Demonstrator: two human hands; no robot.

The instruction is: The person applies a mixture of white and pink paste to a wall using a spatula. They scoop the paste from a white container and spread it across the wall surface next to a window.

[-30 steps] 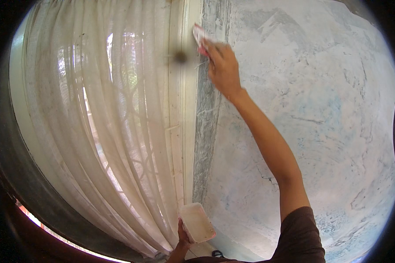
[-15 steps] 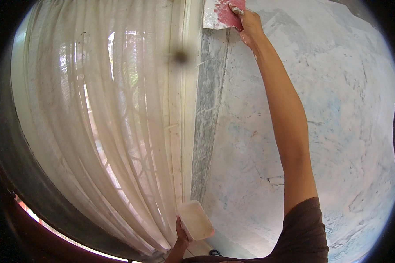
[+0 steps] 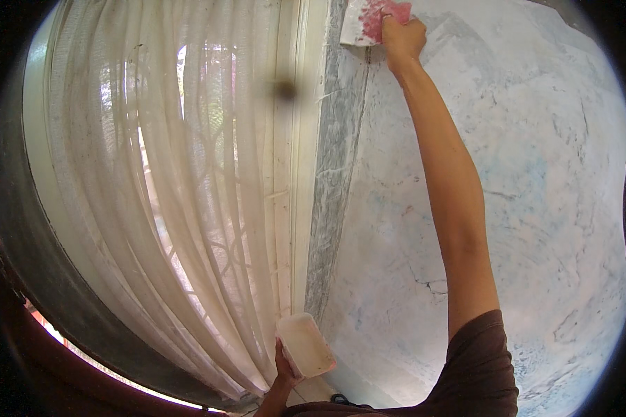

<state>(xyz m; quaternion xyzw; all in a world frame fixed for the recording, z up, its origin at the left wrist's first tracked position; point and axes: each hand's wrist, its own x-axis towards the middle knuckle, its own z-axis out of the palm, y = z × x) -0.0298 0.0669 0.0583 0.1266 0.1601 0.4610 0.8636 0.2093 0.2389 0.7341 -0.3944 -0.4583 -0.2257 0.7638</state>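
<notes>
High up at the wall, my right hand (image 3: 404, 40) grips a flat putty spreader (image 3: 373, 23), pink with white smears. Its blade lies against the wall (image 3: 410, 181) beside a grey strip (image 3: 332, 160) at the corner. My right arm is stretched out over the patchy white and bluish surface. Low down, my left hand (image 3: 284, 363) clasps the side of a pale rectangular plastic tub (image 3: 305, 345). The tub tilts, showing whitish smears inside and a pinkish patch at its rim.
Sheer cream curtains (image 3: 167, 208) hang at the left in front of a bright window. A cream frame (image 3: 299, 160) runs upright between the curtains and the grey strip. Part of a dark shoe (image 3: 341, 399) shows at the bottom.
My right hand has moved the spreader slightly right, off the cream frame's edge and onto the wall, and the wrist has turned. My left hand and the tub stay nearly in place.
</notes>
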